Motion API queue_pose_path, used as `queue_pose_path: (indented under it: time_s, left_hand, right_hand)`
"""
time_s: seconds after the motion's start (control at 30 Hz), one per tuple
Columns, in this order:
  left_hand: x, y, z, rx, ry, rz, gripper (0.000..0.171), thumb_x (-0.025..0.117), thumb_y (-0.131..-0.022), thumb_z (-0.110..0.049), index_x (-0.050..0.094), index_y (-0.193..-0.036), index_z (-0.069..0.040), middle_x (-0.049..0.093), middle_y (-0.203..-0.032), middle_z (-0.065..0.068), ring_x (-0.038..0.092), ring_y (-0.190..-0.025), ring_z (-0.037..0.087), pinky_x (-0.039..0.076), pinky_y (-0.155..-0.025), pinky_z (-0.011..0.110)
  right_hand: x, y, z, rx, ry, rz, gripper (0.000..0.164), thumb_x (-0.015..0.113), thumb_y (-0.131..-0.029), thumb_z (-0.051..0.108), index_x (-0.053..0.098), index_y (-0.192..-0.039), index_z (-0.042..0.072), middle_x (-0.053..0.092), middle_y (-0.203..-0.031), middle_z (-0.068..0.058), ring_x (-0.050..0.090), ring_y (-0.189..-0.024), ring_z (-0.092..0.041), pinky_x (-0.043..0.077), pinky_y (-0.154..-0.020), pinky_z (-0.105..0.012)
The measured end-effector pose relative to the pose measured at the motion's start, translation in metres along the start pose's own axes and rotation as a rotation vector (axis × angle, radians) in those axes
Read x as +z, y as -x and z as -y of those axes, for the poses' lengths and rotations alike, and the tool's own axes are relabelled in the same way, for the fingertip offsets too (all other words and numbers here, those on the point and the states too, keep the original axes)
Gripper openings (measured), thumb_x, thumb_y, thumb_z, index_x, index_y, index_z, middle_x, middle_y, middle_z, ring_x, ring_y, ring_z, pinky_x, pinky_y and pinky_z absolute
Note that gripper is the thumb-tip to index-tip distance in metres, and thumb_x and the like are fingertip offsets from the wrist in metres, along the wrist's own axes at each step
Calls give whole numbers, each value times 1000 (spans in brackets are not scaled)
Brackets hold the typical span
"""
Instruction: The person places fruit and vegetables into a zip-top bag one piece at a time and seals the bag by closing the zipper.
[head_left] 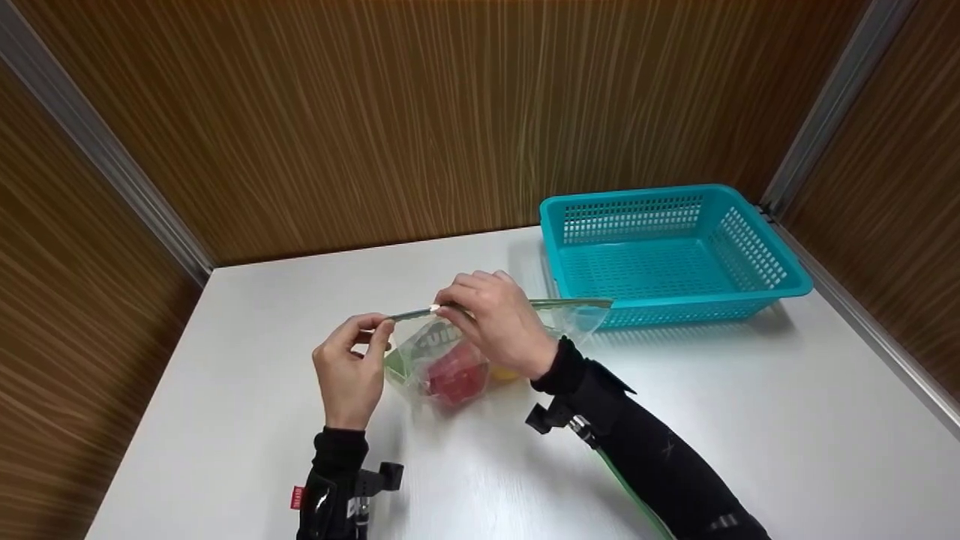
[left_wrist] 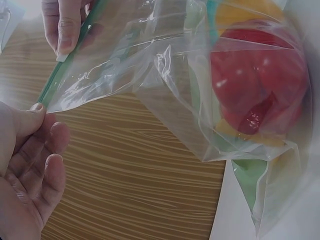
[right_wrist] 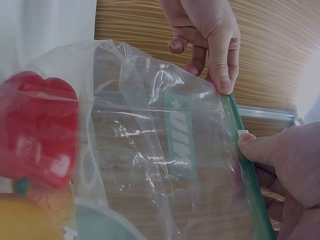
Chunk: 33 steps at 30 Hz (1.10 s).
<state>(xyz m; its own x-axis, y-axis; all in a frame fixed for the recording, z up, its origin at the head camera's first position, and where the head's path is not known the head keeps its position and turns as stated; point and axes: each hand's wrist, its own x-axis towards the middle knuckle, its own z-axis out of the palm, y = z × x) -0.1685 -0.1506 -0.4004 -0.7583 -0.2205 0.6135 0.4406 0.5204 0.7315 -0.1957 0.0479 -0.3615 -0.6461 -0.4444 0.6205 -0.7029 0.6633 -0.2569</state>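
A clear plastic zip bag with green and teal printing stands over the white table, its green zip strip stretched along the top. My left hand pinches one end of that strip between thumb and forefinger. A little further along, my right hand grips the strip with its thumb on the white slider. Low in the bag a red bell pepper shows through the film. Beside it lies a rounded yellow-orange thing, partly hidden by the bag's folds and the frame edge.
A teal perforated basket stands behind and right of the bag, with nothing in it. Wood-grain panels enclose the white table at the back and both sides.
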Motion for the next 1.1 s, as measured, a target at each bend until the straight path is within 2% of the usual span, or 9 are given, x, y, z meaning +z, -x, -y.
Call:
queue_pose_path:
  time_s: [0.3,0.53,0.87,1.1]
  left_hand:
    - [1,-2,0,9,13,-4,8,70,-85,-20,72,-86,-12,73,-78,4,63,-61,4,42,-51,14]
    - [-2,-2,1,21,5,-6,9,71,-84,-19,72,-86,-11,72,-76,2,65,-61,9,43,-50,15]
    - [-3,-2,2,1,14,-8,9,71,-85,-21,72,-86,-12,72,-75,2,64,-60,9,43,-50,14]
    - [-4,-2,1,-13,17,-6,10,72,-84,-21,73,-86,-12,72,-75,2,65,-61,9,44,-50,14]
  right_hand:
    - [-5,1,-3,18,11,-5,15,62,-90,30,71,-97,20,69,-84,6,62,-81,-13,41,-68,-25]
    - [-8,3,-6,32,4,4,15,63,-90,31,70,-97,20,70,-85,6,62,-83,-14,41,-69,-26]
    - [-14,7,-12,71,-15,0,11,66,-88,26,71,-95,19,70,-84,4,62,-82,-15,44,-72,-27]
    - [-16,11,-16,62,-5,-16,13,63,-90,27,71,-95,18,69,-84,3,62,-83,-16,42,-71,-28]
